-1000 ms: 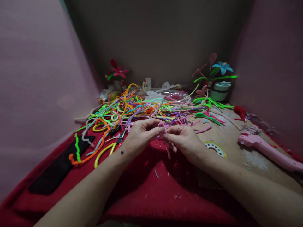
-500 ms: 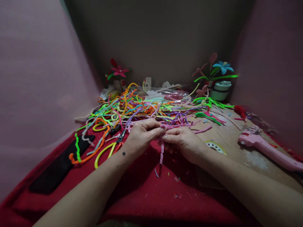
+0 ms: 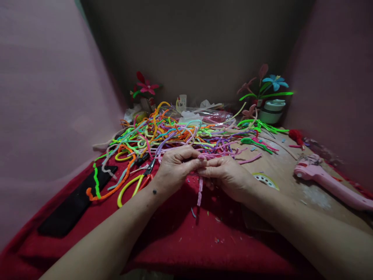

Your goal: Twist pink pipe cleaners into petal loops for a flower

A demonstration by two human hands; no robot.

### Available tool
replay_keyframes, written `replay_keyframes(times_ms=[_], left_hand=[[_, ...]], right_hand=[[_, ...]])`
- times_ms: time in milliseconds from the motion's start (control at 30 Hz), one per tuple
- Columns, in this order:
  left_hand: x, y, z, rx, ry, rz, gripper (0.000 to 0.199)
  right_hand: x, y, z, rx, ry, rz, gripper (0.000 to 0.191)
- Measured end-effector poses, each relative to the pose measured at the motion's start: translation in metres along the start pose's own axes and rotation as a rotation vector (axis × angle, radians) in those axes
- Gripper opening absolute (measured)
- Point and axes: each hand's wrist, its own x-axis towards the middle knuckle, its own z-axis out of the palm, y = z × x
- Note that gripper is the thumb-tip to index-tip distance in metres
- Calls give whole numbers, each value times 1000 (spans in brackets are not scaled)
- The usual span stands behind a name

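Head view: two bare hands, left [image 3: 179,167] and right [image 3: 225,173], are pinching a pink pipe cleaner [image 3: 199,192] between their fingers above a red-covered desk [image 3: 180,249].

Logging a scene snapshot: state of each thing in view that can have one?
Left hand: pinching pink strip
Right hand: pinching pink strip
Pink strip: end hanging down
Pile of fuzzy stems: tangled
Scissors: lying down, partly hidden
Mint container: upright
Pink tool: lying down
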Motion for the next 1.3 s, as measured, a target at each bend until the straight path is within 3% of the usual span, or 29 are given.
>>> replay_keyframes(times_ms=[133, 267, 467, 667, 867, 967, 1100, 1300], left_hand=[[-3, 1, 3, 68, 73, 90, 13], [0, 3, -2, -28, 175, -41, 20], [5, -2, -5, -100, 11, -207, 20], [4, -2, 1, -89, 14, -221, 16], [5, -2, 1, -138, 6, -231, 15], [6, -3, -1, -151, -30, -201, 21], [4, -3, 1, 5, -54, -97, 16], [-5, -6, 7, 281, 79, 278, 15]], right_hand=[[-1, 0, 1, -29, 60, -43, 23], [-2, -4, 3, -77, 131, -89, 28], [2, -4, -4, -39, 170, -134, 24], [3, -2, -7, 1, 114, -139, 11], [4, 1, -8, -38, 156, -141, 19], [4, 1, -8, -62, 160, -109, 18], [1, -1, -3, -120, 183, -77, 23], [-3, -1, 4, -68, 189, -59, 33]])
